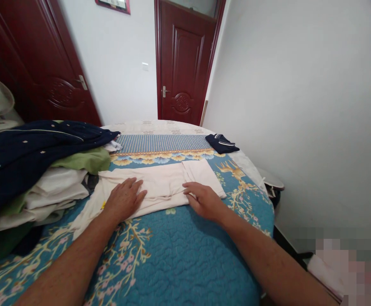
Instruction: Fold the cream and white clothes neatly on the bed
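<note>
A cream-white garment (160, 180), perhaps a shirt, lies folded into a long strip across the bed, its right end turned over. A small yellow mark shows on its left part. My left hand (126, 199) rests flat on the left half of the cloth, fingers stretched out. Over the right half, near the lower edge, my right hand (204, 199) touches the cloth with bent fingers. Its thumb stands apart from the fingertips, and no cloth is visibly gripped. The garment's far left end is partly hidden by my left forearm.
Rumpled clothes (54, 187) are heaped at the left, with a navy garment (29, 146) on top. A folded navy garment (222, 143) with white stripes lies at the far right of the blue quilt (172, 255). A white wall (300, 93) runs along the right.
</note>
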A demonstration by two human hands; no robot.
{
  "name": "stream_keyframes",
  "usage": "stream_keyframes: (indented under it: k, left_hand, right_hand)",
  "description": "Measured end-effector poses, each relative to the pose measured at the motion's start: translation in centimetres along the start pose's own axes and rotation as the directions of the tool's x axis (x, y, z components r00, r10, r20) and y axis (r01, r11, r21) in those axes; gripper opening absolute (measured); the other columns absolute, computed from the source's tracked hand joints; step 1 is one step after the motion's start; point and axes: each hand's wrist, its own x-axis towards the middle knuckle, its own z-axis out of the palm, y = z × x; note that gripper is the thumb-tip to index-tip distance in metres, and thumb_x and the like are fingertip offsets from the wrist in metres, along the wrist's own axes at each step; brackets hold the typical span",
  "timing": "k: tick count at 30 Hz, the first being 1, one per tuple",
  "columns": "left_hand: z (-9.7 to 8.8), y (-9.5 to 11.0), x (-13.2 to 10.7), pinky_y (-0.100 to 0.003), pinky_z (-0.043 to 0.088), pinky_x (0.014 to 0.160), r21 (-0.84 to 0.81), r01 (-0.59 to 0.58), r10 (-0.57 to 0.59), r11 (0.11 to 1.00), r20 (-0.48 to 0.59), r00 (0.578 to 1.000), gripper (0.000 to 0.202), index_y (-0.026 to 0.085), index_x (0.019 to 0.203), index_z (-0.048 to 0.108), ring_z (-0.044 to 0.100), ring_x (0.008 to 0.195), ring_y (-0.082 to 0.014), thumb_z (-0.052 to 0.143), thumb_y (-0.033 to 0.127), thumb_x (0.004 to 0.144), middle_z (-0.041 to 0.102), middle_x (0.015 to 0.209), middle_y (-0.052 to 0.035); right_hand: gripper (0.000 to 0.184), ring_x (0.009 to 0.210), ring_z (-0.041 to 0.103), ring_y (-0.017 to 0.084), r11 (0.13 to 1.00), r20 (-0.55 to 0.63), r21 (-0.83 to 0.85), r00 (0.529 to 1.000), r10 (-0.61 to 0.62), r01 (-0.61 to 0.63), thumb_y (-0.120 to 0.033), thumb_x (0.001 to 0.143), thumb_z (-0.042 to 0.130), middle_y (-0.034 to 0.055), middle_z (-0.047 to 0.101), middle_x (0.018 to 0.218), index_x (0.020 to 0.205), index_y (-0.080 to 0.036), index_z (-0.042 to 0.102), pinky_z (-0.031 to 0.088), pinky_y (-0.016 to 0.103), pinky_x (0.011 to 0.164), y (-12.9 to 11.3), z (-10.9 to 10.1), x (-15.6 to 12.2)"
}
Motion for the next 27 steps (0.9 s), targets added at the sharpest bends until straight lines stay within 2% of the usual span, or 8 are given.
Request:
stream_keyframes:
  k: [3,5,8,11,14,17,21,27]
  left_hand:
    - [-0.5,0.4,0.2,-0.05,0.046,0.116,-0.008,-0.027,0.026,1.0,-0.055,0.998,0.054,0.015,0.142,0.064,0.057,0.139,-0.0345,0.043,0.046,0.104,0.062,0.148,-0.0201]
    - [-1.2,1.4,0.3,-0.052,0.044,0.118,-0.035,-0.075,0.07,0.997,-0.113,0.991,0.053,0.016,0.146,0.061,0.055,0.142,-0.0347,0.045,0.043,0.104,0.059,0.152,-0.0197]
    - [-2.4,4.5,0.6,-0.055,0.039,0.123,-0.092,-0.225,0.209,0.97,-0.157,0.965,0.053,0.023,0.153,0.055,0.05,0.147,-0.0335,0.05,0.039,0.104,0.056,0.156,-0.0156]
    - [-2.9,9.1,1.0,-0.056,0.037,0.124,-0.151,-0.427,0.411,0.891,-0.127,0.903,0.055,0.035,0.157,0.052,0.047,0.15,-0.0315,0.058,0.034,0.102,0.055,0.159,-0.0088]
    - [-2.1,13.5,1.9,-0.055,0.041,0.122,-0.206,-0.546,0.536,0.812,-0.106,0.838,0.058,0.038,0.155,0.053,0.049,0.149,-0.0313,0.064,0.032,0.099,0.055,0.159,-0.007]
    - [-0.5,16.3,3.1,-0.051,0.05,0.114,-0.225,-0.573,0.557,0.788,-0.134,0.819,0.04,0.033,0.139,0.068,0.057,0.141,-0.0306,0.063,0.028,0.1,0.062,0.151,-0.0088]
    - [0.6,16.6,4.1,-0.045,0.058,0.102,-0.293,-0.56,0.508,0.775,-0.24,0.828,0.026,0.026,0.116,0.077,0.066,0.127,-0.0272,0.054,0.028,0.105,0.073,0.134,-0.0094]
    - [-1.3,14.5,4.0,-0.042,0.057,0.107,-0.413,-0.516,0.387,0.751,-0.358,0.85,0.021,0.023,0.108,0.075,0.066,0.126,-0.0239,0.055,0.023,0.103,0.074,0.126,-0.0096]
  right_hand:
    - [0.034,0.115,0.07,0.02,0.991,-0.202,0.106,0.974,0.101,-0.081,-0.026,0.106,0.043,0.0076,0.075,0.127,0.126,-0.023,0.07,0.054,0.034,0.102,3.2,-1.4,-1.5]
    - [0.034,0.126,0.065,0.024,0.989,-0.292,0.041,0.944,0.151,-0.145,-0.023,0.103,0.047,0.0126,0.071,0.134,0.127,-0.017,0.07,0.05,0.039,0.111,6.1,-1.4,-2.3]
    - [0.034,0.136,0.059,0.028,0.991,-0.231,-0.082,0.969,0.088,-0.109,-0.022,0.098,0.055,0.018,0.067,0.141,0.127,-0.013,0.072,0.043,0.047,0.12,9.8,0.3,-3.7]
    - [0.034,0.137,0.058,0.029,0.99,-0.197,-0.127,0.98,0.029,-0.055,-0.028,0.101,0.057,0.0179,0.065,0.143,0.129,-0.016,0.073,0.043,0.05,0.12,11.3,2.1,-4.7]
    - [0.037,0.138,0.057,0.03,0.992,-0.23,-0.118,0.973,0.012,-0.041,-0.035,0.102,0.059,0.0179,0.065,0.144,0.13,-0.016,0.073,0.043,0.051,0.12,11.6,2.8,-5.0]
    - [0.037,0.134,0.061,0.029,0.997,-0.259,-0.058,0.965,0.026,-0.042,-0.033,0.104,0.053,0.0177,0.068,0.14,0.129,-0.016,0.074,0.046,0.05,0.119,12.2,2.7,-4.9]
    - [0.039,0.133,0.063,0.028,1.0,-0.26,0.016,0.965,0.028,-0.025,-0.037,0.105,0.051,0.0175,0.07,0.138,0.129,-0.016,0.074,0.046,0.05,0.119,13.0,2.2,-5.1]
    - [0.059,0.145,0.052,0.035,0.997,-0.18,-0.067,0.983,0.028,-0.041,-0.05,0.093,0.072,0.019,0.058,0.154,0.141,-0.016,0.067,0.041,0.054,0.122,12.2,1.9,-5.7]
